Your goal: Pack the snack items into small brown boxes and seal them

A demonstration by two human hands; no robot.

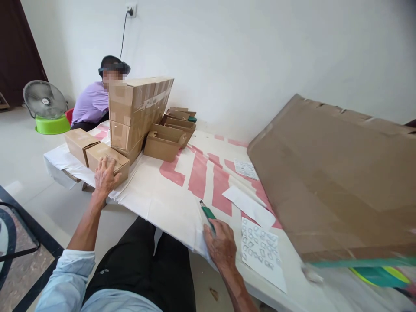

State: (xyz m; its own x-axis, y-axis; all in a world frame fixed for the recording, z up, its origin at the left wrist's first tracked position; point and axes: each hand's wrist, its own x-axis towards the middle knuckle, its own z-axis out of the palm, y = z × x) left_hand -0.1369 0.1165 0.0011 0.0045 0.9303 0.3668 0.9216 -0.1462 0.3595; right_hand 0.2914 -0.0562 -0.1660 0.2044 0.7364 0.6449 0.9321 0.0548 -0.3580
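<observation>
My left hand (105, 175) lies flat, fingers spread, on top of a small closed cardboard box (107, 157) at the table's left end. Beside it sits another small box (78, 144). My right hand (221, 245) rests at the near table edge, closed around a green-handled pen-like tool (207, 213) that points away from me. Just right of that hand lies a white sheet printed with small labels (261, 251).
A stack of flat-packed cartons (138, 112) and open handled boxes (164, 143) stand at the far left. A big cardboard sheet (334, 173) leans over the right side. A person in a purple shirt (92, 104) sits beyond. A fan (43, 100) is on the floor.
</observation>
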